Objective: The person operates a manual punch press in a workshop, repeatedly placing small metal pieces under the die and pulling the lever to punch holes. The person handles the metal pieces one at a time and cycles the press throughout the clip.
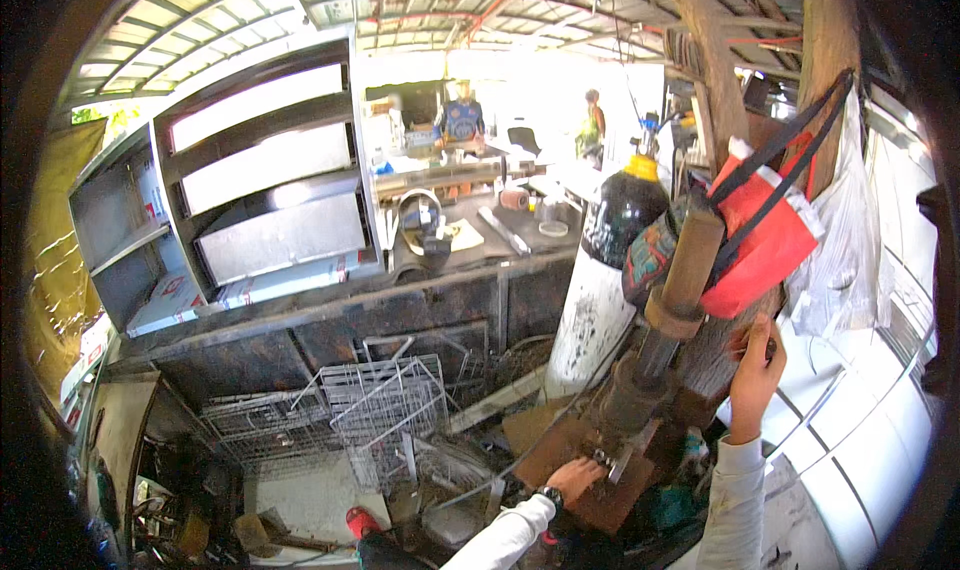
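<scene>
My left hand point(575, 477) rests at the foot of the rusty upright pipe point(668, 315), grip not discernible, right hand point(757, 370) beside its middle clenched on something small; pipe judged heavy, rigid, rough—grasp low.

sleeves: 2, white, long | left wrist: dark watch point(551, 492)

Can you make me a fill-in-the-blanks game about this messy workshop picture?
1. The left hand rests low on a rusty brown ____ at the foot of a pipe.
2. The right hand reaches up beside a bag coloured ____.
3. The gas cylinder has a white body and a ____ top.
4. The wire racks lie ____ the workbench.

Missing words: plate; red; black; below
</scene>
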{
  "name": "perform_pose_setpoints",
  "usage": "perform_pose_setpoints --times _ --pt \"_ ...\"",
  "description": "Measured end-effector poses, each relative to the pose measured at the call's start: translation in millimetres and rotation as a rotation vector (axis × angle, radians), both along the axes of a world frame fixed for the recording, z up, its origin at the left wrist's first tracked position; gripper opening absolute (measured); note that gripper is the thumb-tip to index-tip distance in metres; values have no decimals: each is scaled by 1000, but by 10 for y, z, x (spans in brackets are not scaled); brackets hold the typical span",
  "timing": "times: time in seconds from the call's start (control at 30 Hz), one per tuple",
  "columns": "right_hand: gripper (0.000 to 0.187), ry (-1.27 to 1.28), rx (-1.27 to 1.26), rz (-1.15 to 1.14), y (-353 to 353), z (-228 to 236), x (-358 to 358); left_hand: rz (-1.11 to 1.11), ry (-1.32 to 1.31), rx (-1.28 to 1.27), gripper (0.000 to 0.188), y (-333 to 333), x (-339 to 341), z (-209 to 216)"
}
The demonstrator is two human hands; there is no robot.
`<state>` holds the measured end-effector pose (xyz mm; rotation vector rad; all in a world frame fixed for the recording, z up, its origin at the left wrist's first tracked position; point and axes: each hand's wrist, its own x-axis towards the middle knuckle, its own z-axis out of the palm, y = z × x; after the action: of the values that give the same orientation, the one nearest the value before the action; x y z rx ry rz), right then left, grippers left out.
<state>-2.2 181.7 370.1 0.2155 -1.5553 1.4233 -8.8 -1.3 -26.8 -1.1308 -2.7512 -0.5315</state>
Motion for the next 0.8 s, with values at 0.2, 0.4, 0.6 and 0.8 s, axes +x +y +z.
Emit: perform_pose_setpoints --times 0.2,0.4,0.6,0.8 --pt "28 -139 -147 24 -68 127 -453 -150 -157 -88 55 -164 -195 -133" --pt "33 -122 -151 -58 180 94 -683 -122 181 -53 42 -92 -24 16" --pt "37 -32 -122 -101 158 37 -757 43 -90 233 38 -93 200 245" --pt "37 47 -45 -172 188 85 -813 232 -196 411 21 -177 608 141"
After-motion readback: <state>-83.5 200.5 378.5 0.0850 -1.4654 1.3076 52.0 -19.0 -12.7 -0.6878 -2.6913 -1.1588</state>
